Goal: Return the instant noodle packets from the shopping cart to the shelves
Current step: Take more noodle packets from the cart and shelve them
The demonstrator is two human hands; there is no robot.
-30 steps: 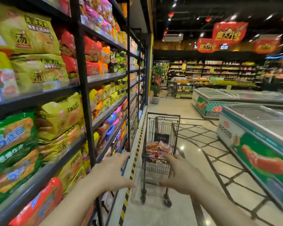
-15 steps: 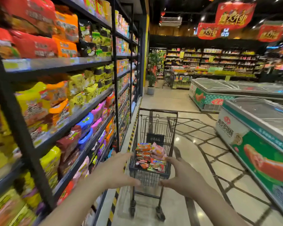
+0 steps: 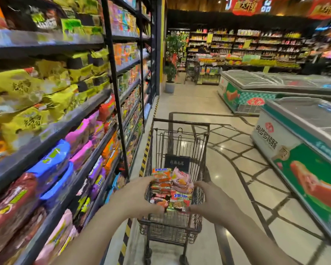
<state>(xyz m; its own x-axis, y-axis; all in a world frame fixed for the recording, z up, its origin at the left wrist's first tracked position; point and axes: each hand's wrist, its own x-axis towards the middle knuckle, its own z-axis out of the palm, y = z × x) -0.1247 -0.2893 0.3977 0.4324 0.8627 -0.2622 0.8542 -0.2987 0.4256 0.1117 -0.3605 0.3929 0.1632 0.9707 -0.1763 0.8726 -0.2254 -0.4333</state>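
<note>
A black wire shopping cart [image 3: 180,123] stands in the aisle just ahead of me. Several instant noodle packets [image 3: 171,188] lie stacked in its near end: orange, pink, dark and green ones. My left hand [image 3: 134,197] is at the stack's left side, its fingertips at the edge of the dark packet. On the stack's right side is my right hand [image 3: 212,201], with its fingers curved toward the pink and green packets. Neither hand has lifted a packet. The black noodle shelves [image 3: 65,129] run along my left, full of yellow, pink, blue and red packs.
Chest freezers [image 3: 294,150] line the right side of the aisle. A yellow-and-black floor stripe [image 3: 147,148] runs along the shelf base. Far ahead stand a potted plant [image 3: 170,73], another cart [image 3: 191,71] and more shelving. Tiled floor lies open between cart and freezers.
I have moved forward along the shelves and closed on the cart. Both hands went from reaching in the air to the sides of the packet stack.
</note>
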